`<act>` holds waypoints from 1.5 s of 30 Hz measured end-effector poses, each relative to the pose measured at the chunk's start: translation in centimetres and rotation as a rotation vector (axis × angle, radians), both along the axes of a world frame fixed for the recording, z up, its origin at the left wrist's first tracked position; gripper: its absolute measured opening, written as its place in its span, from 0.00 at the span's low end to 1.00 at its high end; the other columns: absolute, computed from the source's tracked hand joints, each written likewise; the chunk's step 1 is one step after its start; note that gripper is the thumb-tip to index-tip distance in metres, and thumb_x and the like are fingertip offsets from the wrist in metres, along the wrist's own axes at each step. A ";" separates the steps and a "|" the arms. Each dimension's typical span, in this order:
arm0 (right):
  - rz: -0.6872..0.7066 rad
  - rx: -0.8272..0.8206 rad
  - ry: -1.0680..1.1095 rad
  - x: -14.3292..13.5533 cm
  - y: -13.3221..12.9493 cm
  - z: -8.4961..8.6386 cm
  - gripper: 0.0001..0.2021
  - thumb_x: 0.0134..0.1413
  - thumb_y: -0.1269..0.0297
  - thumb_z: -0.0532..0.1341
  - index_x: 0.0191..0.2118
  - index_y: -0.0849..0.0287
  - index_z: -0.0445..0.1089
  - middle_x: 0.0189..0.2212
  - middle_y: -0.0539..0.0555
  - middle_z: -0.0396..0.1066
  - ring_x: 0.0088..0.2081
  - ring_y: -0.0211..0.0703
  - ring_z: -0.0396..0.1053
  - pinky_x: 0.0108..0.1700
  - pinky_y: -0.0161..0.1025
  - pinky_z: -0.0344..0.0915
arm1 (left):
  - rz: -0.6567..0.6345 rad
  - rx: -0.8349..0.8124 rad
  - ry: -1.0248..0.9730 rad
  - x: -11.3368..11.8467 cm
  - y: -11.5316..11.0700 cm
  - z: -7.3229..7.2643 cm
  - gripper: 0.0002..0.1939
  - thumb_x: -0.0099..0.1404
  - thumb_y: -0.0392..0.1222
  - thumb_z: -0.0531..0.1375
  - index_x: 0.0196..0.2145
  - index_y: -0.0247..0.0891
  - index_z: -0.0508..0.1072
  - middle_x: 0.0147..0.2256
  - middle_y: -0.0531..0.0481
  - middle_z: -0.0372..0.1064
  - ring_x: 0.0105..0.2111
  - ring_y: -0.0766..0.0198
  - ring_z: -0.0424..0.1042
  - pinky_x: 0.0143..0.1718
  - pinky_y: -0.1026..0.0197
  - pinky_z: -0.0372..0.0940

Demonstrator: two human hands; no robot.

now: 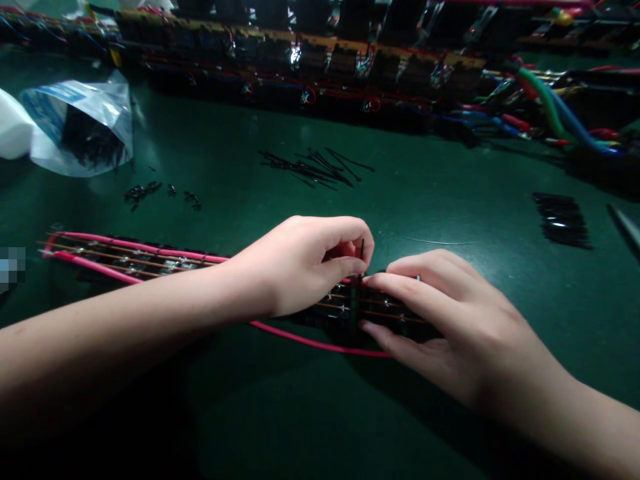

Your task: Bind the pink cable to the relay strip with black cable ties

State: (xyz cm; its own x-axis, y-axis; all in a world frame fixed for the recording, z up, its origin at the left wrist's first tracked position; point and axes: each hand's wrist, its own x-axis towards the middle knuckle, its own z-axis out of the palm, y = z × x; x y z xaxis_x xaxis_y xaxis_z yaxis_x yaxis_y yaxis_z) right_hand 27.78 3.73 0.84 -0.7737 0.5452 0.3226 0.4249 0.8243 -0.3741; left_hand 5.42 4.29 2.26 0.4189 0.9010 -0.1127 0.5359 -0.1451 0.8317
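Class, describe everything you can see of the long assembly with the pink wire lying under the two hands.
The long assembly lies flat on the green table, running from the left edge to under the hands. It looks like a row of dark blocks joined by thin copper-coloured strips, with a pink wire looping along both sides. The left hand pinches a thin black tie upright over it; the right hand presses its right end.

The scene is dim, with the green table [450, 200] lit softly from above and falling to near black along the bottom edge, where the left forearm [100, 353] sinks into shadow. Glare flares off the plastic bag [85, 113] and one spot on the far row of boards [295, 55]; the edges bend and blur slightly
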 end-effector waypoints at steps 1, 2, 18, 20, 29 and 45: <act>-0.002 -0.006 0.000 0.0 0.0 0.0 0.12 0.58 0.67 0.64 0.48 0.62 0.71 0.39 0.60 0.73 0.38 0.50 0.70 0.37 0.45 0.69 | 0.003 0.004 0.004 0.0 0.0 0.0 0.06 0.65 0.33 0.57 0.33 0.41 0.72 0.29 0.59 0.71 0.30 0.69 0.69 0.32 0.66 0.61; -0.005 -0.013 -0.002 0.1 0.0 0.0 0.12 0.58 0.67 0.64 0.48 0.62 0.71 0.39 0.60 0.73 0.39 0.50 0.70 0.38 0.45 0.69 | 0.007 0.003 0.005 0.0 0.0 0.0 0.06 0.65 0.32 0.57 0.33 0.41 0.71 0.29 0.60 0.71 0.30 0.69 0.69 0.32 0.67 0.60; -0.023 -0.035 0.015 0.1 0.0 -0.2 0.10 0.58 0.66 0.64 0.46 0.59 0.70 0.39 0.59 0.73 0.40 0.50 0.71 0.39 0.45 0.70 | -0.055 0.030 0.040 0.1 -0.1 0.0 0.03 0.65 0.37 0.60 0.33 0.42 0.74 0.31 0.59 0.72 0.32 0.68 0.70 0.34 0.65 0.61; -0.023 -0.042 0.018 0.1 0.0 -0.2 0.11 0.58 0.67 0.64 0.46 0.59 0.70 0.39 0.59 0.73 0.40 0.50 0.71 0.39 0.44 0.71 | -0.036 0.029 0.052 0.2 -0.1 0.0 0.04 0.65 0.36 0.59 0.33 0.42 0.72 0.30 0.60 0.71 0.30 0.68 0.68 0.32 0.66 0.59; -0.003 -0.048 0.017 0.1 -0.1 -0.2 0.12 0.58 0.68 0.65 0.47 0.64 0.70 0.40 0.61 0.72 0.41 0.49 0.69 0.40 0.44 0.70 | -0.052 0.014 0.095 0.2 0.0 0.1 0.05 0.66 0.35 0.55 0.33 0.42 0.70 0.28 0.60 0.67 0.29 0.68 0.65 0.30 0.66 0.57; 0.018 -0.037 0.040 0.4 0.0 -0.3 0.14 0.59 0.67 0.65 0.50 0.64 0.69 0.41 0.61 0.72 0.41 0.48 0.69 0.40 0.43 0.69 | 0.017 0.025 0.028 0.2 -0.1 0.0 0.03 0.65 0.35 0.61 0.32 0.40 0.70 0.29 0.60 0.69 0.30 0.70 0.67 0.31 0.67 0.60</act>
State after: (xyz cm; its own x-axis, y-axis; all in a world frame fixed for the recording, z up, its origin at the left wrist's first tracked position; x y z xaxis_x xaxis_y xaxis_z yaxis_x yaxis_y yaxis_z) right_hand 28.18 3.72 0.52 -0.7706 0.5433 0.3332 0.3939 0.8170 -0.4210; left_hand 5.64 4.19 2.23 0.4009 0.9105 -0.1015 0.5611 -0.1565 0.8128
